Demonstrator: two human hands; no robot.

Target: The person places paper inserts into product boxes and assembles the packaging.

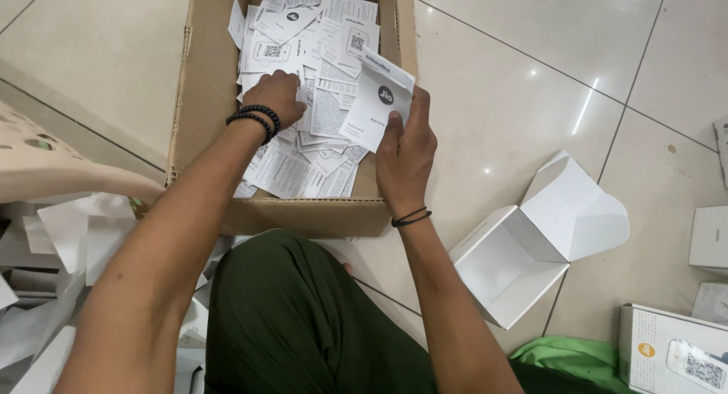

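A white leaflet [377,98] is pinched by the right hand [406,147], thumb on its lower edge, held just above the cardboard box [205,83]. The left hand [274,97], fingers curled, is pressed into the loose leaflets [318,159] inside; a grip can't be told, prob. touching only. An open white carton [531,242] lies on the floor, right side.
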